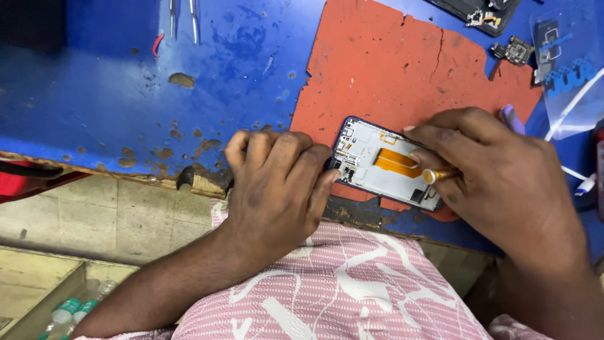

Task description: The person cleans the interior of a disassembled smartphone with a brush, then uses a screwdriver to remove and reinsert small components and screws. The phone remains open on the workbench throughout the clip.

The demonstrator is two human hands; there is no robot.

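An opened phone frame [371, 157] with a grey inner plate and an orange flex cable [396, 162] lies on a worn red mat [390, 69] at the edge of a blue workbench. My left hand [274, 182] curls over the bench edge and presses its fingertips against the phone's left end. My right hand [497, 170] rests over the phone's right end and grips a small tool with a gold-coloured tip [434, 175], which points at the flex cable. A purple handle end [511, 117] sticks out above my right knuckles.
Tweezers [182, 19] lie at the back of the chipped blue bench [113, 94]. A small circuit board [516, 50] and another phone part [481, 16] sit at the back right, beside a clear plastic bag [569, 69]. Bottles [72, 311] stand in a box below left.
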